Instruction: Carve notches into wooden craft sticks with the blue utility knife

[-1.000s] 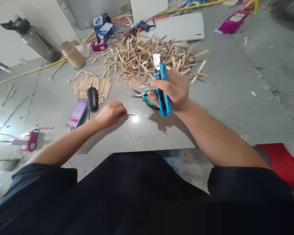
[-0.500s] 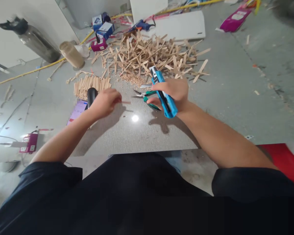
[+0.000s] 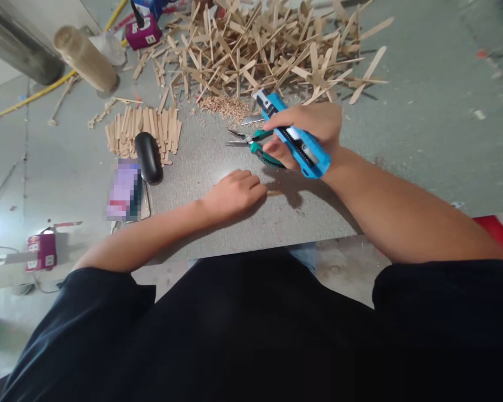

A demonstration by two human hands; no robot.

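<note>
My right hand [image 3: 305, 134] grips a blue utility knife [image 3: 295, 137], its blade end pointing up and left, hovering just above the grey board [image 3: 235, 223]. My left hand [image 3: 235, 192] rests on the board with fingers curled, pressing down a small wooden stick piece [image 3: 274, 193] whose tip shows at the fingertips. Green-handled pliers [image 3: 254, 144] lie on the board just beyond, partly behind my right hand. A big heap of wooden craft sticks [image 3: 268, 50] lies farther out.
A neat row of sticks [image 3: 126, 131] and a black oval case [image 3: 148, 157] lie left of the board, with a phone [image 3: 123, 190] beside them. Sawdust [image 3: 228, 106] sits near the heap. A tan cylinder [image 3: 84, 58] and a magenta box [image 3: 142, 32] lie far left.
My left hand lifted the small stick, then came back down onto the board nearer me. My right hand tilted the knife from upright to slanted and lowered it. The view tipped closer.
</note>
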